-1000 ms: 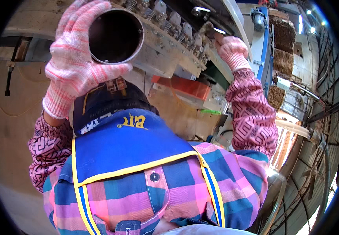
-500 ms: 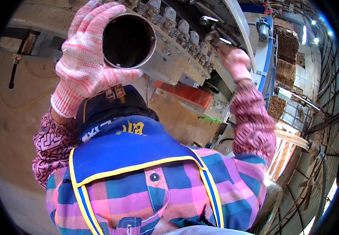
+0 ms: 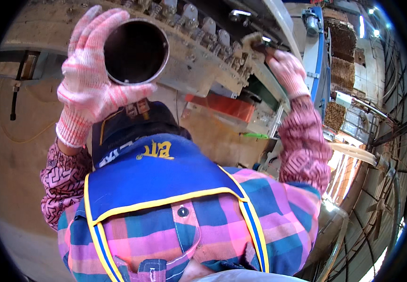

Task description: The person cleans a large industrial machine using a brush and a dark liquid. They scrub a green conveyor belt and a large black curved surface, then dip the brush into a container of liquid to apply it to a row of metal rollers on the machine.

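Left hand [image 3: 93,77] raised, gloved fingers wrapped around dark tube [image 3: 135,50]; open end faces camera, long axis running away from it. Right hand [image 3: 285,70] stretched to machine rail [image 3: 203,70], gripping a brush [image 3: 255,42].

Machine frame [image 3: 203,70] crowding both hands (bolts close), open floor [image 3: 15,160] seemingly left

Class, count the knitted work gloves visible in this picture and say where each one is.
2. The left hand's pink-and-white knitted glove wraps the dark hollow tube at upper left. The right hand's matching glove holds a small brush against the machine at upper right.
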The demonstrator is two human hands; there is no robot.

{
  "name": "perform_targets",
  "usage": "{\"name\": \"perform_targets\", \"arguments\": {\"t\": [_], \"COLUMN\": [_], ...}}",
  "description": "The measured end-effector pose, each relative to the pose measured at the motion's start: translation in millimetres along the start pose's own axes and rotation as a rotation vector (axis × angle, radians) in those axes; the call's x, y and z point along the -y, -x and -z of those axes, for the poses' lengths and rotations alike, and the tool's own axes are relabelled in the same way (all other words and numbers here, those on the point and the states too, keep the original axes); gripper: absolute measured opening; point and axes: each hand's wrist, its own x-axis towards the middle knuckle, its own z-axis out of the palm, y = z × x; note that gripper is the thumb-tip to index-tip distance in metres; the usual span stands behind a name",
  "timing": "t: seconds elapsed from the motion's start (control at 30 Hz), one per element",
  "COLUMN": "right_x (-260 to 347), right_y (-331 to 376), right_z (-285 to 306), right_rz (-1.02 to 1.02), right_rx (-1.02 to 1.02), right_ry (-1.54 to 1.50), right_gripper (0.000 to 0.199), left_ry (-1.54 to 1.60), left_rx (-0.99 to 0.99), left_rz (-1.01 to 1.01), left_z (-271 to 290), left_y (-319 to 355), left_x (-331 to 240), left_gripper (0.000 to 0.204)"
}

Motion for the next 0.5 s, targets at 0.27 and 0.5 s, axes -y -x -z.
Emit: {"name": "perform_targets", "arguments": {"t": [0.27, 0.5], "right_x": [98.0, 170.6], "right_y": [78.9, 72.0], "right_z": [43.8, 51.1], "right_rz": [0.393, 0.420], "right_rx": [-0.401, -0.643], "right_ry": [-1.474, -0.774], "right_gripper": [0.036, 0.038], "left_ry": [-0.009, -0.023], "left_rx": [0.036, 0.105], "left_rz": [-0.050, 0.014], "left_z": [-6.6, -13.7], "left_y": [-1.2, 11.4], "left_x": [-2.4, 5.9], "left_gripper": [0.103, 0.113]}}
